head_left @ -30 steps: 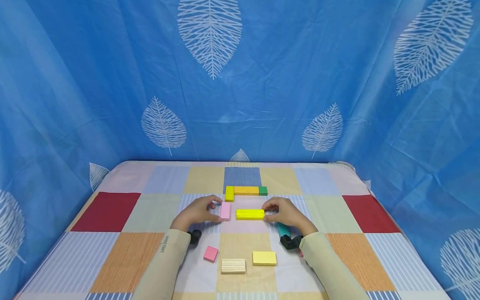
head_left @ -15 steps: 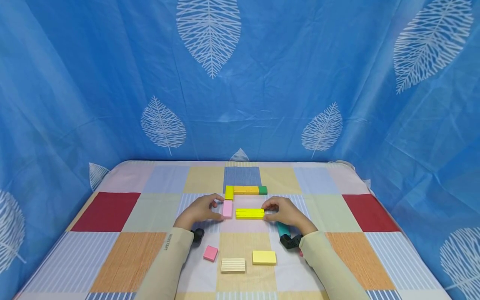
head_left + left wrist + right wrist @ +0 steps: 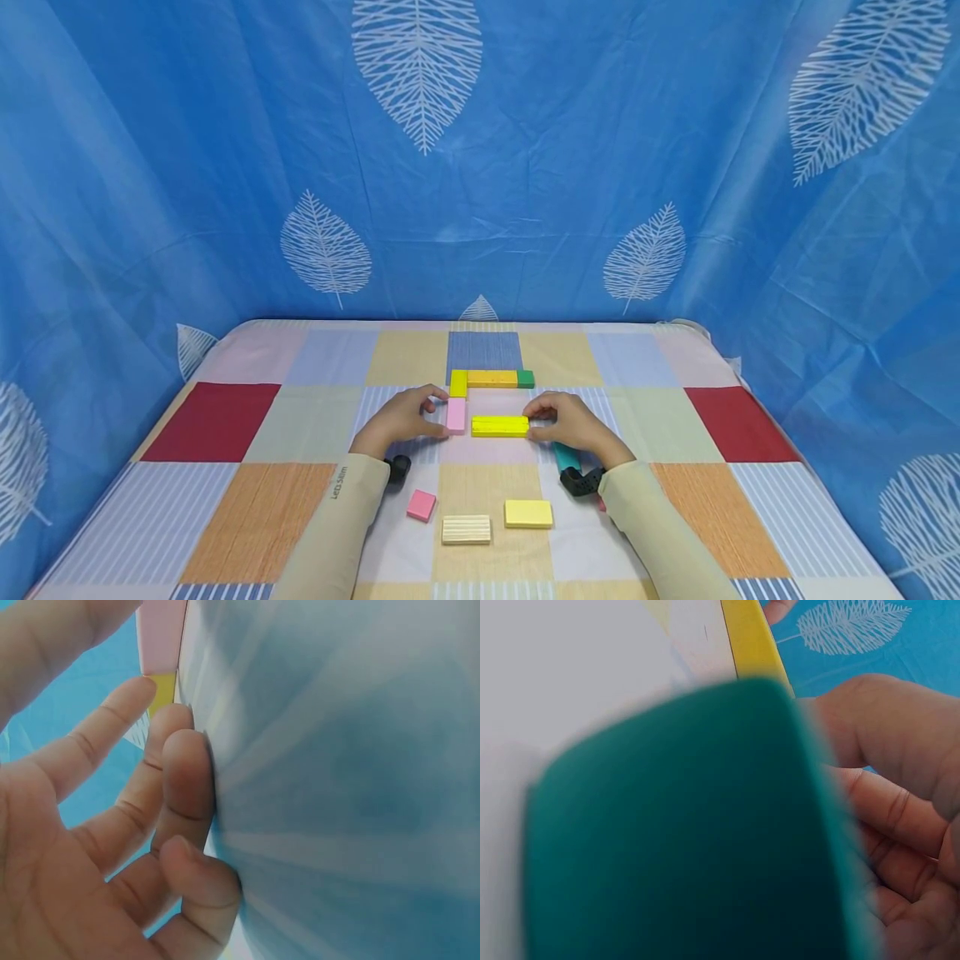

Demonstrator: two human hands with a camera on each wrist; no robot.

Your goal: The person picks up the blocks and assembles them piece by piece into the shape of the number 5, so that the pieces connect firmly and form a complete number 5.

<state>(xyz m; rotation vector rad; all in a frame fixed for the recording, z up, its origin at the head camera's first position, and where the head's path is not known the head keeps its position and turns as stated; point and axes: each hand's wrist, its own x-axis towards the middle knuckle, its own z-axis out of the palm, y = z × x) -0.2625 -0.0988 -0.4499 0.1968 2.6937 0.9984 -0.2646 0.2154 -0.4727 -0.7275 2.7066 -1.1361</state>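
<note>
In the head view my left hand [image 3: 401, 418] holds a pink block [image 3: 456, 416] between thumb and index finger at its left side. The block's far end meets a yellow block [image 3: 458, 383]. An orange-yellow block [image 3: 492, 379] and a small green block [image 3: 525, 379] continue that row to the right. My right hand [image 3: 573, 427] holds the right end of a long bright yellow block [image 3: 499, 427] with thumb and index finger. A teal block [image 3: 566, 457] lies partly hidden under the right wrist and looms blurred in the right wrist view.
Nearer the front lie a small pink block [image 3: 422, 506], a ridged cream block [image 3: 466, 530] and a pale yellow block [image 3: 528, 514]. A red-pink piece barely shows beside the right sleeve. Blue curtains [image 3: 480, 208] enclose the patchwork-covered table [image 3: 615, 575].
My left hand has slid the pink block slightly away and to the right, bringing it against the yellow block. The right hand and its long yellow block have stayed in place.
</note>
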